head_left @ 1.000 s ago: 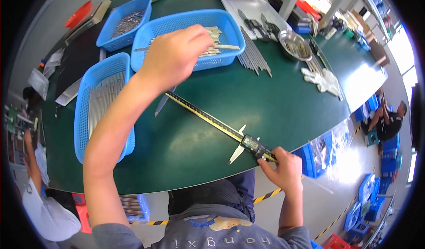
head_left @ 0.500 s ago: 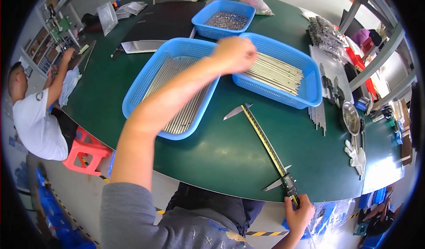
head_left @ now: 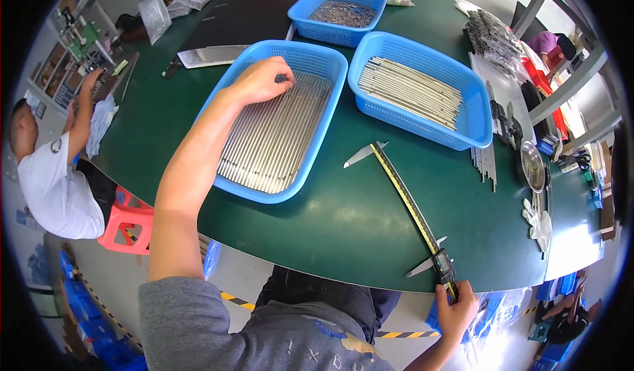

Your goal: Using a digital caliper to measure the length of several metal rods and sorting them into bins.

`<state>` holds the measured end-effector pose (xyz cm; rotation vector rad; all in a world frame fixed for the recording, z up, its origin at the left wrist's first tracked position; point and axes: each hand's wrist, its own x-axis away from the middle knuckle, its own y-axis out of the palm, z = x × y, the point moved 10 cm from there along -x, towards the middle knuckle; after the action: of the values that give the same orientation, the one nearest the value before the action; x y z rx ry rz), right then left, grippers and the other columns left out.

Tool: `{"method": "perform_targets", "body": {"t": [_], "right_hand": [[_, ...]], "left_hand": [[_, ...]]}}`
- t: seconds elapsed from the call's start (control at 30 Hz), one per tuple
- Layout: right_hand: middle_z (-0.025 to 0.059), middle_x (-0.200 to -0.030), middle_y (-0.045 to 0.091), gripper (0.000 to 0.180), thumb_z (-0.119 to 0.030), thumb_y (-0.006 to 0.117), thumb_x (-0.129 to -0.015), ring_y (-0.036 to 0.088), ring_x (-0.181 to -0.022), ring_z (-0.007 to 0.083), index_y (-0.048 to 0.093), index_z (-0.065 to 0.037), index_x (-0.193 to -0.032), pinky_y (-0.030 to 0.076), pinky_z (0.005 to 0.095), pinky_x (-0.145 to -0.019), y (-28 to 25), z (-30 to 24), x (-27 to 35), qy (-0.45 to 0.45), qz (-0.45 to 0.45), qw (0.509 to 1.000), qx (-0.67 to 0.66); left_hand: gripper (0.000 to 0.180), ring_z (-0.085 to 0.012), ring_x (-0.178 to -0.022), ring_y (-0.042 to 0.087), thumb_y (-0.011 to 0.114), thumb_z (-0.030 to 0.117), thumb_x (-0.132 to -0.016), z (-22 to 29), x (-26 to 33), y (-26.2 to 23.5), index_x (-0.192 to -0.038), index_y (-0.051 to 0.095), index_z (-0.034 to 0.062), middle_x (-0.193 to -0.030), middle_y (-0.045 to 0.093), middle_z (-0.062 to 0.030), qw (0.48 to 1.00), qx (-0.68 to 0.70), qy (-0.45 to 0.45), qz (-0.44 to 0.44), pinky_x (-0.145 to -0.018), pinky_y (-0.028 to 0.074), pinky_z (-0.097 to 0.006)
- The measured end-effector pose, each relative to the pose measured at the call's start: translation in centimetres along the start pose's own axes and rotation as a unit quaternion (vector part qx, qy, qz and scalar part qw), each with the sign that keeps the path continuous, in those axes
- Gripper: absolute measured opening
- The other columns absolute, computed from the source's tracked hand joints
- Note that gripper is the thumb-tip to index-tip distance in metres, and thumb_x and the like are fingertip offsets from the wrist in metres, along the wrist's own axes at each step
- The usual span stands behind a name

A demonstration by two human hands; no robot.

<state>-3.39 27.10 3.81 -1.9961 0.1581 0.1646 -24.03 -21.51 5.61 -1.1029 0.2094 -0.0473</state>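
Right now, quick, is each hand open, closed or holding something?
Left hand: curled over rods in a blue basket; grip can't be told.
Right hand: closed, holding the digital caliper.

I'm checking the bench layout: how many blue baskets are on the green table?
3: the left basket, where the left hand is; the right basket, holding pale rods; and the far basket, holding small metal pieces. I see no others, though one may be hidden.

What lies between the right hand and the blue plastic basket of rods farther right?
In the head view, a long metal caliper, held by the right hand, then bare green tabletop before the basket.
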Motion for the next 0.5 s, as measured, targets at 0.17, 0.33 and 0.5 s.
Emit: {"method": "perform_targets", "body": {"t": [0.17,0.33,0.5], "right_hand": [[0.0075,-0.048,0.044,0.034,-0.027,0.075,-0.067,0.044,-0.039,0.0224,0.049,-0.005,-0.067,0.033,0.0318,-0.042,-0.1,-0.3,0.0,-0.007,0.004,1.000,0.004],[0.0076,-0.049,0.045,0.034,-0.027,0.075,-0.067,0.044,-0.040,0.0231,0.049,-0.005,-0.068,0.033,0.0320,-0.042,-0.3,-0.4,0.3,-0.019,0.009,1.000,0.021],[0.0079,-0.048,0.045,0.035,-0.028,0.076,-0.067,0.045,-0.041,0.0241,0.049,-0.005,-0.067,0.033,0.0333,-0.042,-0.2,-0.4,-0.1,0.010,-0.011,1.000,0.010]], "left_hand": [[0.011,-0.0236,-0.087,0.059,0.063,0.013,-0.078,1.4,0.5,-1.8,-0.085,0.062,0.0042,-0.092,0.058,-0.0083,0.996,0.017,0.066,0.058,-0.076,0.046,-0.033],[0.022,-0.0120,-0.079,0.060,0.060,0.006,-0.081,4.0,2.9,-3.7,-0.102,0.055,0.0052,-0.086,0.056,-0.0032,0.974,0.221,-0.040,0.015,-0.070,0.047,-0.024],[0.031,-0.0128,-0.074,0.061,0.055,-0.001,-0.087,14.4,6.9,-8.4,-0.117,0.050,0.0041,-0.086,0.059,-0.0061,0.910,0.356,0.121,0.176,-0.064,0.050,-0.022]]}}
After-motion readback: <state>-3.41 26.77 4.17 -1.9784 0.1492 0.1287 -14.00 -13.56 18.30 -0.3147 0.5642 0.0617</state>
